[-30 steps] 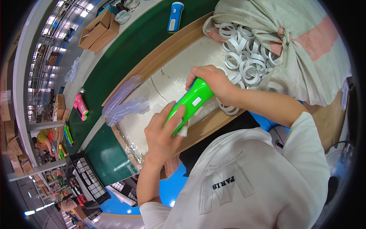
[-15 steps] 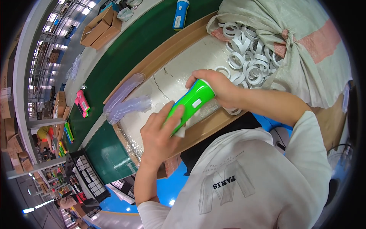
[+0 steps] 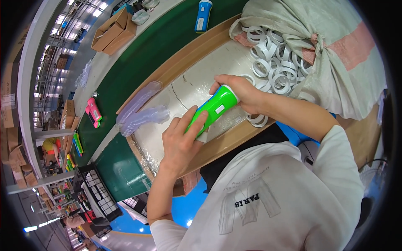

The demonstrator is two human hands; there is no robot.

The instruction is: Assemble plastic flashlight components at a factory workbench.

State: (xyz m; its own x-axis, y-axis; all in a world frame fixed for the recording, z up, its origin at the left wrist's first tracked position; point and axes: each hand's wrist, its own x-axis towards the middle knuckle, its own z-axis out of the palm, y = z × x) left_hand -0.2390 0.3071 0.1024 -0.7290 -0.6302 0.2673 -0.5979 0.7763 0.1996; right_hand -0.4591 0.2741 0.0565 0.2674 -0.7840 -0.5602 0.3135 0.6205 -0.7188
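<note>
Between my two hands is a green flashlight (image 3: pixel 215 108) with a white switch and a strip of blue along its far side. My left hand (image 3: pixel 183 136) is closed round its narrow lower end. At the wide end, my right hand (image 3: pixel 242 95) wraps round the head, where a white rim shows. The flashlight tilts up to the right above a shallow cardboard tray (image 3: pixel 197 81). Loose white plastic rings (image 3: pixel 279 79) lie heaped in the tray just past my right hand. Two stacks of clear plastic discs (image 3: pixel 144 115) rest beyond my left hand.
A large pale woven sack (image 3: pixel 331 54) stands at the right end of the tray. On the green conveyor belt (image 3: pixel 125 79) lie a blue flashlight (image 3: pixel 203 16) and pink flashlights (image 3: pixel 94 112). Farther off are an open cardboard box (image 3: pixel 114 32), a black wire basket (image 3: pixel 98 190) and another person (image 3: pixel 51 148).
The flashlight and both hands have shifted slightly right. Both hands keep their hold on it.
</note>
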